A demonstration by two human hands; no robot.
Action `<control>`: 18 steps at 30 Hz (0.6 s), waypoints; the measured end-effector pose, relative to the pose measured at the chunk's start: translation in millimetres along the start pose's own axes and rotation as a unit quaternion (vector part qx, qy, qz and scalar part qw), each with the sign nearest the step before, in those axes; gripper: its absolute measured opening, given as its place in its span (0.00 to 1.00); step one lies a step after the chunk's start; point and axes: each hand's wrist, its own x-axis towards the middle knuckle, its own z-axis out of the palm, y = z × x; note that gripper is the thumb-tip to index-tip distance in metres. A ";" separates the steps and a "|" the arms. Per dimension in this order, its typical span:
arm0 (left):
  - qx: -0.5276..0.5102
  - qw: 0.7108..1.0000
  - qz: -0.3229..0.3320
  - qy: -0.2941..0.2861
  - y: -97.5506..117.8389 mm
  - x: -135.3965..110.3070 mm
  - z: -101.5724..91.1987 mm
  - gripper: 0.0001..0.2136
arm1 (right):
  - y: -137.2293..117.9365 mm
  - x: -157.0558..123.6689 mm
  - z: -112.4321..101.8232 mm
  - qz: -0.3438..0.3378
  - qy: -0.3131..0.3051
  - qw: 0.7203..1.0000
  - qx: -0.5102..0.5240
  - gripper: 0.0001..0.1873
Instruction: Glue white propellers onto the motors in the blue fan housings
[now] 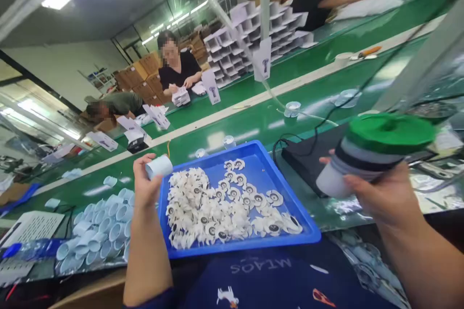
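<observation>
- Left hand point(145, 186) closed around a pale blue sleeve point(158, 166), held above the corner of the blue tray point(239, 247).
- Right hand point(377, 198) gripping a green-topped banded cup point(373, 154), raised right of the tray.
- Unassembled: white eyed parts point(206, 207) heaped in the tray; loose sleeves point(101, 227) piled on the green surface point(250, 130).

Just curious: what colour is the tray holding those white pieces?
The tray is bright blue, clearest in the head view.
</observation>
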 end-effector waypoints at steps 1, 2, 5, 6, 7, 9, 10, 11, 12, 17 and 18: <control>-0.035 0.999 0.003 -0.014 10.2 -23.0 2.9 0.26 | -7.2 4.1 2.5 0.024 0.001 0.999 0.030 0.32; -0.066 0.997 0.005 -0.035 20.7 -43.9 8.4 0.28 | -16.1 9.0 5.8 0.057 -0.002 0.996 0.064 0.33; -0.091 0.985 -0.011 -0.147 49.4 -86.6 36.0 0.33 | -52.2 22.6 23.3 0.154 -0.025 0.969 0.190 0.37; -0.071 0.979 -0.014 -0.192 57.1 -93.9 47.3 0.32 | -65.9 25.0 32.9 0.149 -0.039 0.959 0.237 0.40; -0.047 0.971 -0.010 -0.233 63.9 -98.4 59.0 0.29 | -79.5 25.6 44.4 0.130 -0.072 0.943 0.297 0.43; -0.006 0.956 0.015 -0.294 74.9 -102.5 81.7 0.22 | -104.0 21.2 72.1 0.138 -0.189 0.890 0.392 0.43; 0.004 0.950 0.033 -0.310 79.3 -103.5 91.7 0.21 | -114.2 16.4 86.9 0.149 -0.235 0.865 0.418 0.41; 0.007 0.948 0.051 -0.314 83.2 -104.5 100.2 0.21 | -122.6 10.2 101.3 0.147 -0.257 0.846 0.443 0.39; 0.007 0.949 0.068 -0.309 86.7 -105.7 106.9 0.22 | -129.1 3.3 114.6 0.155 -0.270 0.834 0.456 0.37; 0.012 0.959 0.109 -0.261 99.3 -110.5 117.1 0.21 | -130.8 -24.9 147.4 0.112 -0.238 0.849 0.458 0.33; 0.008 0.958 0.111 -0.265 100.7 -110.5 116.9 0.22 | -127.3 -27.1 147.6 0.096 -0.254 0.853 0.445 0.31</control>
